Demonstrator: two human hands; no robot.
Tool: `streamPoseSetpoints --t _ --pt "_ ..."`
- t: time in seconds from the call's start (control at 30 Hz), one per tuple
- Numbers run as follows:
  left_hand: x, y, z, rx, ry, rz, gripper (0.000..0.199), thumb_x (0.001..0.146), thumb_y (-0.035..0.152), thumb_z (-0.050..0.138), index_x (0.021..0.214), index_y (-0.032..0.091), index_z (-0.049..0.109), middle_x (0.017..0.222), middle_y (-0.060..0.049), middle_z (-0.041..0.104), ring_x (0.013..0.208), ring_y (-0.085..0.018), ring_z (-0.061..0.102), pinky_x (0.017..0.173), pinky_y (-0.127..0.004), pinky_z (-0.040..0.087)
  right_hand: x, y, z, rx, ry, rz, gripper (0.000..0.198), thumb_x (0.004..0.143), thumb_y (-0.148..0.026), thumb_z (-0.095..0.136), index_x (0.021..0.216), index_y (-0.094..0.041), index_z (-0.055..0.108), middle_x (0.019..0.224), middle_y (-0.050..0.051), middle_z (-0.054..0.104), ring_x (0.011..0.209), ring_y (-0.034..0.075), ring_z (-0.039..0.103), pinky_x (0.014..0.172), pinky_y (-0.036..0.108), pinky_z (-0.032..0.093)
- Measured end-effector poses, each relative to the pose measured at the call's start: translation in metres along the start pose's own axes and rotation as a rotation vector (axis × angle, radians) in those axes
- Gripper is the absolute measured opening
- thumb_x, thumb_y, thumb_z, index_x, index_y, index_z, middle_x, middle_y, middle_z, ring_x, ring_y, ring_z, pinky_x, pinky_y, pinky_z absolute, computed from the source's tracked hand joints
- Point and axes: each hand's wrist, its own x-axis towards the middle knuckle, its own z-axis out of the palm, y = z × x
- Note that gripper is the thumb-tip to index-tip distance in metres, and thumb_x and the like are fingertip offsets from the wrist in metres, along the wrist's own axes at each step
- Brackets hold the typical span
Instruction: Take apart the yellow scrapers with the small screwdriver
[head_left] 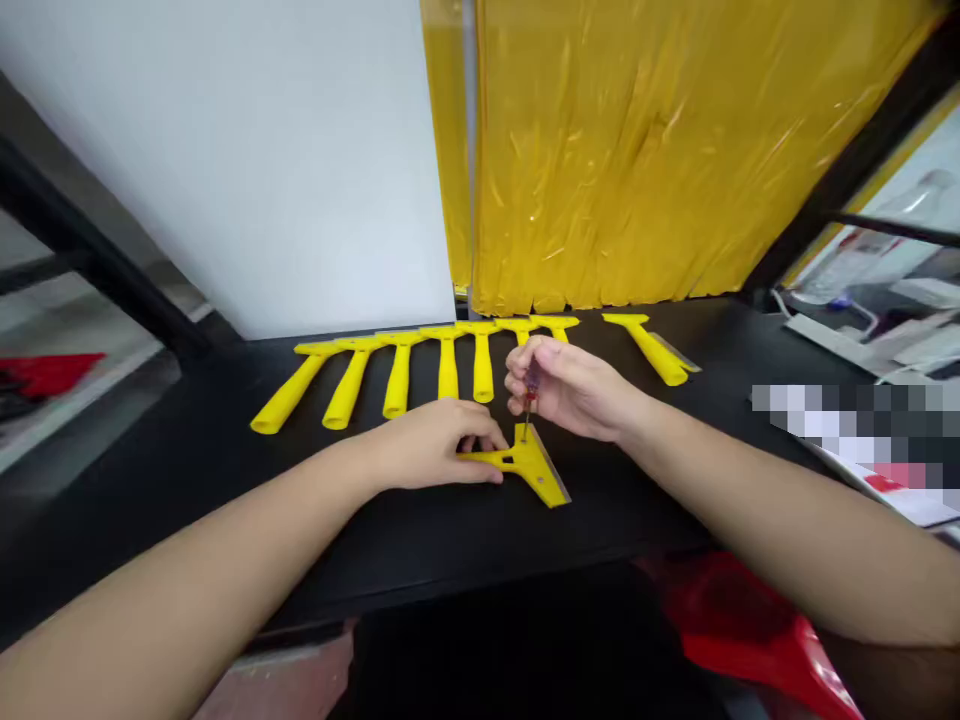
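Left hand point(435, 447) curled around a yellow scraper point(526, 460) pointing to three o'clock, the right hand point(574, 392), nearer the blade end point(549, 478), pinches a screwdriver point(532, 393) aimed at six o'clock.

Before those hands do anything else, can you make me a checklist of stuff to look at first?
1. Left hand holding the yellow scraper by its handle: ok.
2. Screwdriver in the right hand, pointing down: ok, its tip is at the scraper's head.
3. Tip sitting properly in a screw: cannot tell, it's too small to see.
4. Left fingers away from the thin grey blade: ok, the blade is along the head's far edge from them.
5. Space between the left hand and the row of scrapers: cannot tell, the hand overlaps one in this view.
6. All the other scrapers lined up together: not ok, one scraper lies apart on the right.
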Motion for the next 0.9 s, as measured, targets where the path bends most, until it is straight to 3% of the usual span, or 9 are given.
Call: streamPoseSetpoints --t 0.07,0.17,0.3,0.4,0.47,0.57,0.77,0.9 --pt "-0.001 -0.001 0.0 -0.003 0.001 0.01 0.029 0.092 0.042 0.083 0.11 0.019 0.082 0.097 -0.003 0.074 0.08 -0.016 0.065 0.074 -0.028 0.048 -0.001 -0.001 0.001 0.002 -0.062 0.049 0.034 0.099 -0.05 0.076 0.089 -0.018 0.068 0.068 -0.005 0.052 0.064 0.011 0.051 0.072 0.031 0.054" --pt "-0.001 -0.003 0.0 -0.007 0.002 0.015 0.028 0.092 0.042 0.083 0.108 0.02 0.081 0.097 -0.003 0.074 0.08 -0.016 0.065 0.074 -0.028 0.049 -0.004 -0.002 0.004 0.009 -0.114 0.083 0.036 0.102 -0.057 0.069 0.095 -0.022 0.062 0.06 -0.01 0.039 0.054 0.01 0.039 0.069 0.029 0.05" --pt "-0.001 -0.004 0.001 -0.01 0.007 0.005 0.03 0.091 0.044 0.084 0.109 0.021 0.081 0.098 -0.003 0.075 0.08 -0.016 0.065 0.074 -0.028 0.05 -0.005 -0.003 0.007 0.017 -0.08 0.048 0.034 0.097 -0.044 0.08 0.095 -0.024 0.053 0.075 -0.006 0.055 0.065 0.011 0.05 0.073 0.029 0.05" --pt "-0.001 -0.004 0.001 -0.017 0.015 0.007 0.031 0.091 0.044 0.084 0.111 0.021 0.082 0.098 -0.004 0.075 0.079 -0.016 0.065 0.072 -0.027 0.051 -0.003 -0.003 0.004 0.006 -0.039 0.021 0.033 0.095 -0.042 0.082 0.091 -0.021 0.057 0.088 -0.002 0.063 0.077 0.014 0.059 0.078 0.033 0.055" --pt "-0.001 -0.004 0.0 -0.018 0.015 0.009 0.03 0.091 0.044 0.084 0.111 0.021 0.082 0.099 -0.004 0.076 0.078 -0.016 0.065 0.072 -0.027 0.05 -0.001 -0.003 0.001 0.003 -0.063 0.05 0.034 0.099 -0.046 0.077 0.086 -0.019 0.06 0.076 -0.003 0.057 0.07 0.012 0.056 0.078 0.033 0.055" --pt "-0.001 -0.004 0.0 -0.009 0.008 0.008 0.03 0.09 0.044 0.085 0.11 0.021 0.082 0.099 -0.004 0.076 0.079 -0.016 0.065 0.073 -0.027 0.05 -0.002 -0.004 0.0 0.013 -0.135 0.098 0.039 0.106 -0.057 0.063 0.09 -0.021 0.059 0.059 -0.01 0.036 0.054 0.01 0.037 0.072 0.03 0.05" --pt "-0.002 -0.003 -0.001 -0.013 0.015 0.001 0.03 0.091 0.044 0.083 0.111 0.021 0.082 0.098 -0.004 0.075 0.079 -0.016 0.067 0.072 -0.027 0.05 -0.007 -0.013 0.003 0.029 -0.11 0.059 0.033 0.101 -0.047 0.072 0.095 -0.025 0.049 0.068 -0.008 0.035 0.06 0.012 0.034 0.068 0.026 0.04" --pt "-0.001 -0.001 -0.002 -0.008 0.02 -0.01 0.031 0.091 0.043 0.083 0.112 0.021 0.082 0.098 -0.004 0.074 0.078 -0.015 0.066 0.07 -0.026 0.05 -0.012 -0.022 0.001 0.059 -0.26 0.083 0.03 0.107 -0.048 0.059 0.092 -0.024 0.049 0.067 -0.008 0.029 0.057 0.012 0.028 0.063 0.026 0.034"
